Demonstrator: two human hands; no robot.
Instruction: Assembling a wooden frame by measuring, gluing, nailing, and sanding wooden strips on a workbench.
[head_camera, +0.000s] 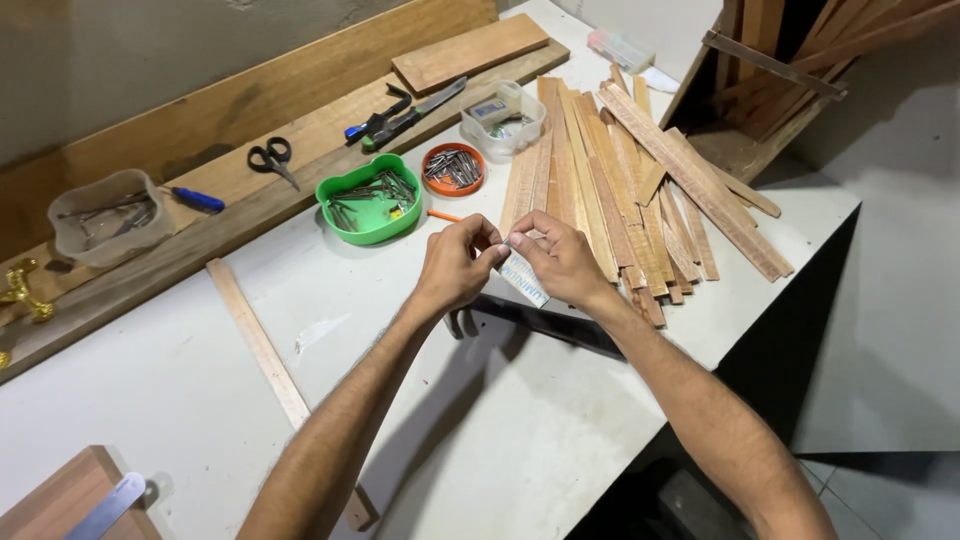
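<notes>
Both of my hands meet over the middle of the white table (520, 430). My left hand (455, 265) and my right hand (560, 260) pinch a small white tube (522, 278) with blue print between their fingertips. The left fingers grip its upper end, the right fingers hold its body. A dark flat bar (540, 320) lies on the table just under the hands. A heap of thin wooden strips (620, 180) lies beyond my right hand.
A green tray (370, 205) and an orange lid (452, 168) hold nails. A clear tub (505, 120), black scissors (270, 155), a cutter (400, 115), a grey tub (105, 215) and a long loose wooden strip (255, 340) lie around. The table edge drops off at the right.
</notes>
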